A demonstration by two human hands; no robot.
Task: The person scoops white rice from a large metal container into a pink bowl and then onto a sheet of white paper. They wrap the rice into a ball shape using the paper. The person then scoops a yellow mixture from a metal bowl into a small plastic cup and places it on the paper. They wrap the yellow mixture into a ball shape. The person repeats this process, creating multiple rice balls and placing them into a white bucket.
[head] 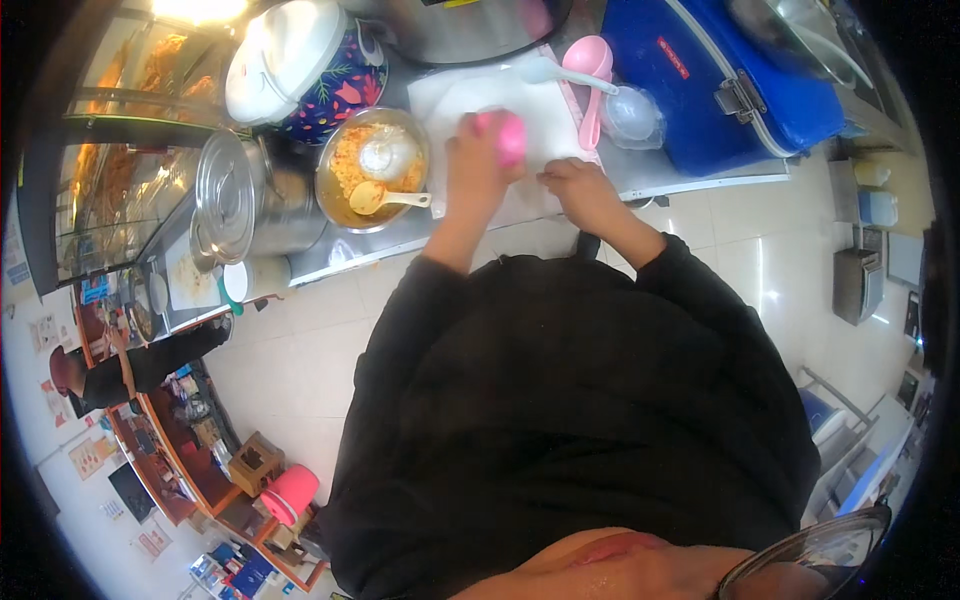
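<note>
My left hand is closed around a rounded, bright pink item, partly covered by my fingers and blurred. It is over a white sheet with a pink printed edge, spread on the metal counter. My right hand is low over the sheet's near right part, fingers bent together; whether anything is pinched there cannot be made out. Left of the sheet stands a steel bowl of orange-tinted crumbly food, with a clear domed piece and a cream spoon in it.
A pink ladle, a pale spoon and a clear plastic cup lie to the right, before a blue insulated bag. Leftward stand a white-lidded floral pot and a steel pot. A person works farther left.
</note>
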